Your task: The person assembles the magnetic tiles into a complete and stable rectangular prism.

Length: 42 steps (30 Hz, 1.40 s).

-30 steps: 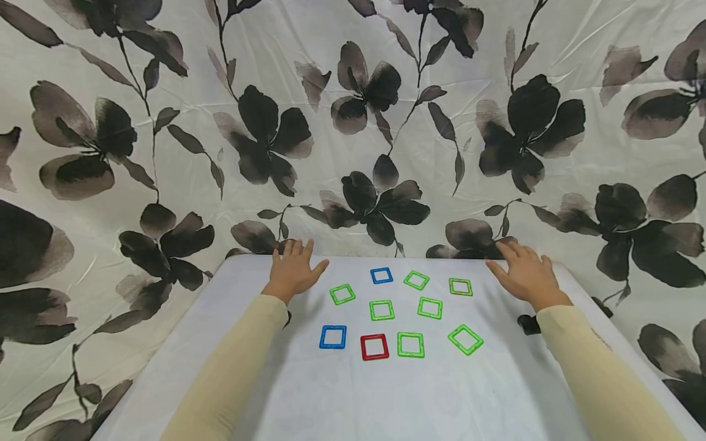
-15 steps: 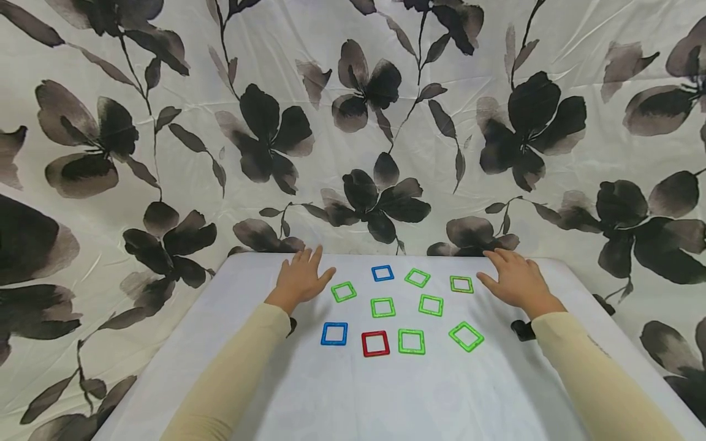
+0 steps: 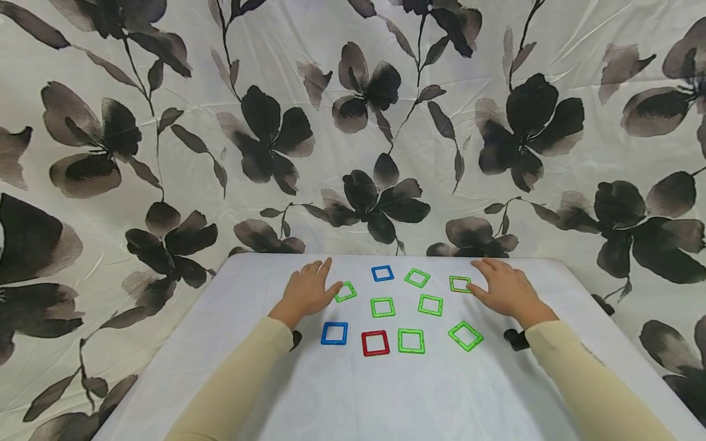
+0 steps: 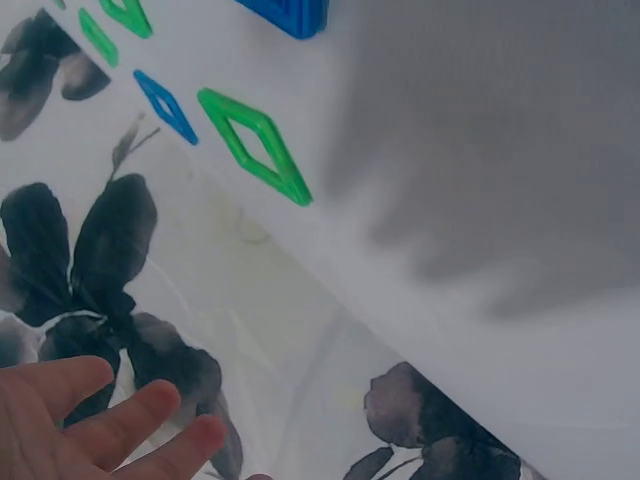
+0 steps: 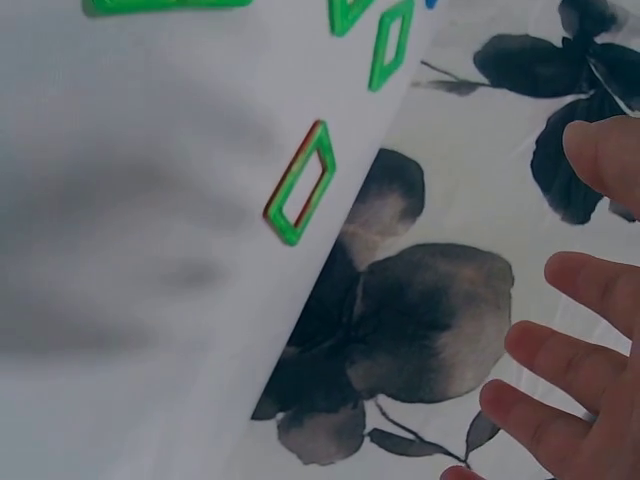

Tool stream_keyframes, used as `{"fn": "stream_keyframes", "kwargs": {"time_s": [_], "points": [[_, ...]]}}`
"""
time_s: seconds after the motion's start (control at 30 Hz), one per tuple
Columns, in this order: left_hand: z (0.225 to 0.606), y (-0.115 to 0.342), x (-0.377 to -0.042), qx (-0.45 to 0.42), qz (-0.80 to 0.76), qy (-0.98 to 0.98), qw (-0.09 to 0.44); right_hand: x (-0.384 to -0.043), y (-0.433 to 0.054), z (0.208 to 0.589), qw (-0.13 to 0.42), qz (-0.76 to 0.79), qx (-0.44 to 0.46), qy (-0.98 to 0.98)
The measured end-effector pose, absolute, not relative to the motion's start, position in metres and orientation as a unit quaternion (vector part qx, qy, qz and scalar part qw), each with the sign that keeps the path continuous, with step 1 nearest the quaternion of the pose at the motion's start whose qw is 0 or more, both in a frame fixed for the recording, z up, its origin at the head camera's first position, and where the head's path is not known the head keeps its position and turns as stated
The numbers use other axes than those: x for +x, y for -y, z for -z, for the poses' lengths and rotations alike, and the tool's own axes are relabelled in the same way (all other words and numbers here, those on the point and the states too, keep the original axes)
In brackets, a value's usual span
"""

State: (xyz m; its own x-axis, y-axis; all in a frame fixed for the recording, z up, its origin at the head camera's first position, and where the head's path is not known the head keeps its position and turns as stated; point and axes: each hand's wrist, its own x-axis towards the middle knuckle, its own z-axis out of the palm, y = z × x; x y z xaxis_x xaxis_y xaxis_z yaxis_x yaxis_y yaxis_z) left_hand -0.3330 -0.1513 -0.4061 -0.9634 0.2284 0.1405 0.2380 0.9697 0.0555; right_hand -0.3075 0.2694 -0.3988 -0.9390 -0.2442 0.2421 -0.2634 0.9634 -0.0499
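Square plastic frames lie flat and apart on a white table. Several are green, such as the green frame (image 3: 410, 341) at the front; a red frame (image 3: 375, 343) lies beside it. One blue frame (image 3: 334, 334) is front left, another blue frame (image 3: 382, 273) at the back. My left hand (image 3: 309, 292) hovers with fingers spread, its thumb partly covering the left green frame (image 3: 346, 292). My right hand (image 3: 510, 291) hovers likewise, its thumb overlapping the edge of the right green frame (image 3: 459, 284). Neither hand holds anything. In the right wrist view, one green frame (image 5: 300, 185) shows a red edge.
The white table (image 3: 353, 398) has its far edge just behind the frames. A floral cloth (image 3: 353, 122) hangs behind it. A dark device (image 3: 516, 339) sits at the right wrist, and another dark device (image 3: 296, 339) shows at the left.
Both hands have moved inward and slightly nearer, toward the outer green frames. Their thumbs now overlap those frames in the head view. The frames themselves have stayed in place.
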Motion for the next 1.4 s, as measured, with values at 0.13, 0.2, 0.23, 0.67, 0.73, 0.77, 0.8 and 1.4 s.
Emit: {"fn": "stream_keyframes", "kwargs": {"time_s": [0.13, 0.2, 0.23, 0.67, 0.73, 0.77, 0.8, 1.4], "points": [[0.409, 0.148, -0.328, -0.122, 0.035, 0.990, 0.066, -0.304, -0.265, 0.402, 0.120, -0.045, 0.137, 0.982], [0.410, 0.146, -0.327, -0.125, 0.039, 0.989, 0.065, -0.303, -0.263, 0.404, 0.122, -0.048, 0.140, 0.981], [0.411, 0.146, -0.326, -0.125, 0.041, 0.989, 0.063, -0.302, -0.261, 0.405, 0.122, -0.050, 0.142, 0.981], [0.418, 0.143, -0.314, -0.140, 0.094, 0.985, 0.022, -0.291, -0.243, 0.413, 0.107, -0.054, 0.161, 0.980], [0.419, 0.142, -0.313, -0.140, 0.097, 0.985, 0.014, -0.289, -0.241, 0.414, 0.105, -0.052, 0.164, 0.980], [0.419, 0.142, -0.312, -0.142, 0.099, 0.985, 0.011, -0.289, -0.240, 0.415, 0.104, -0.050, 0.166, 0.979], [0.419, 0.141, -0.311, -0.143, 0.100, 0.985, 0.008, -0.289, -0.240, 0.416, 0.103, -0.049, 0.167, 0.979], [0.430, 0.126, -0.302, -0.164, 0.106, 0.980, -0.038, -0.281, -0.220, 0.436, 0.071, -0.055, 0.206, 0.974]]}}
